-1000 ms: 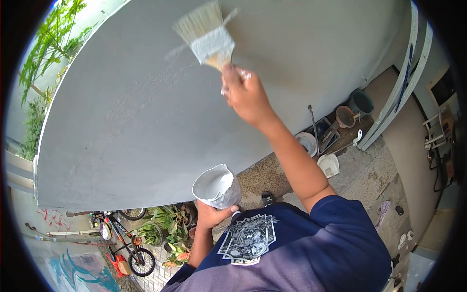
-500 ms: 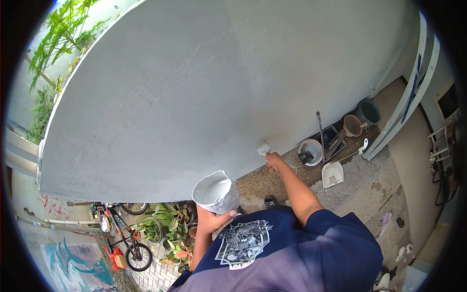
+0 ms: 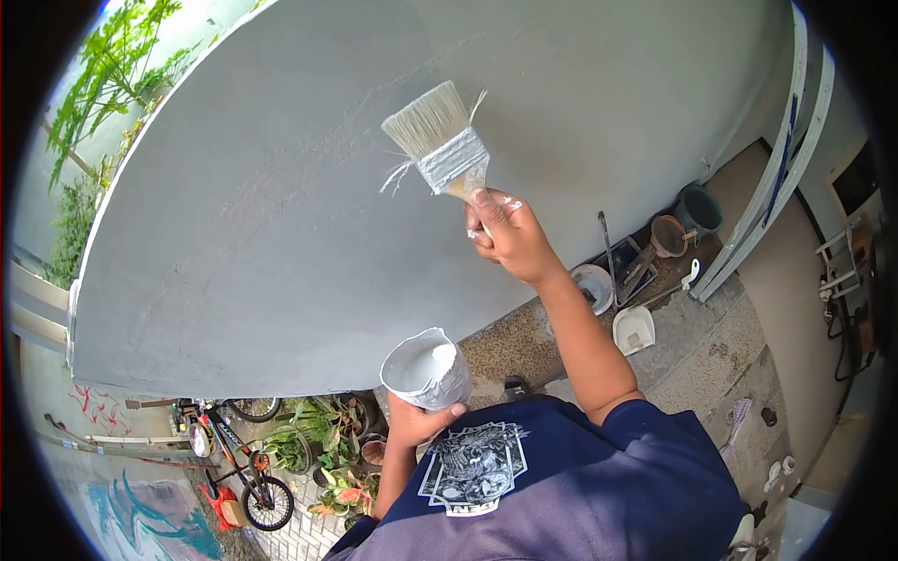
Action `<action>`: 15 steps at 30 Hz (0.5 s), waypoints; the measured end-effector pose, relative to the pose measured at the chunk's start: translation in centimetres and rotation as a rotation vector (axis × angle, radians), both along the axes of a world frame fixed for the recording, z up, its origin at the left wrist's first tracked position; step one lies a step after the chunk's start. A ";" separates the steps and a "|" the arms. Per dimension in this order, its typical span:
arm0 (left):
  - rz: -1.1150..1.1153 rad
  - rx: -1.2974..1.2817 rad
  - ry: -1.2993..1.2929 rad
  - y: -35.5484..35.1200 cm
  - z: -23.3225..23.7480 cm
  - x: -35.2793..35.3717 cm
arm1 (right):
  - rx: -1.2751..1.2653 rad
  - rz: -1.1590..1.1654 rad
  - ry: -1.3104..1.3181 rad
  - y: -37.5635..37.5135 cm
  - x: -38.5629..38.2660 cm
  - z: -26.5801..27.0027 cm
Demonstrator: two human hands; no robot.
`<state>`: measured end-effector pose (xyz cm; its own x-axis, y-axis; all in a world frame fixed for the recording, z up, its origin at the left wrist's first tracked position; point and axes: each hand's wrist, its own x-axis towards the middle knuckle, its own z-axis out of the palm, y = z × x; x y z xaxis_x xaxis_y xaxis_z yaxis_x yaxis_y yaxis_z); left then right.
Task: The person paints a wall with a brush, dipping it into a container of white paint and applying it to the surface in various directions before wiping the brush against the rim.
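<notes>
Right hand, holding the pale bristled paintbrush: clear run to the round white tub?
Likely yes: the left hand holds the tub, its mouth uncovered, and nothing shows between it and the right hand.

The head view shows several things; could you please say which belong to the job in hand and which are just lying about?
In the job:
paintbrush, in the right hand
paint container, in the left hand
grey wall

Seemingly just lying about:
bicycle
potted plants
white dustpan
</notes>
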<state>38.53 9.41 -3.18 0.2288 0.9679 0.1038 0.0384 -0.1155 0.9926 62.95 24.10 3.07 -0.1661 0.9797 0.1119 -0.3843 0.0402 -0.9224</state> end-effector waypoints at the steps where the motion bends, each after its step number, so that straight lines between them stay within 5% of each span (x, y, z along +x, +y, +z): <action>1: -0.001 0.000 0.001 0.0 0.0 0.1 | 0.060 -0.004 0.058 0.2 -0.4 0.0; 4: -0.016 -0.013 0.020 0.0 0.1 0.3 | -0.062 -0.030 -0.141 3.6 -2.1 -7.4; 6: -0.007 0.000 0.044 -0.1 0.3 0.3 | 0.044 -0.274 -0.363 3.8 -3.7 -15.1; 10: 0.018 -0.029 0.043 -0.4 0.1 -0.2 | -0.133 -0.323 -0.672 1.2 -3.4 -30.7; 12: 0.067 -0.100 0.020 -0.9 -0.6 -0.8 | -0.851 -0.091 -0.610 -0.7 -1.2 -32.3; 15: 0.083 -0.033 -0.008 -0.5 0.1 -0.1 | -0.927 -0.095 -0.605 -0.7 -0.4 -37.2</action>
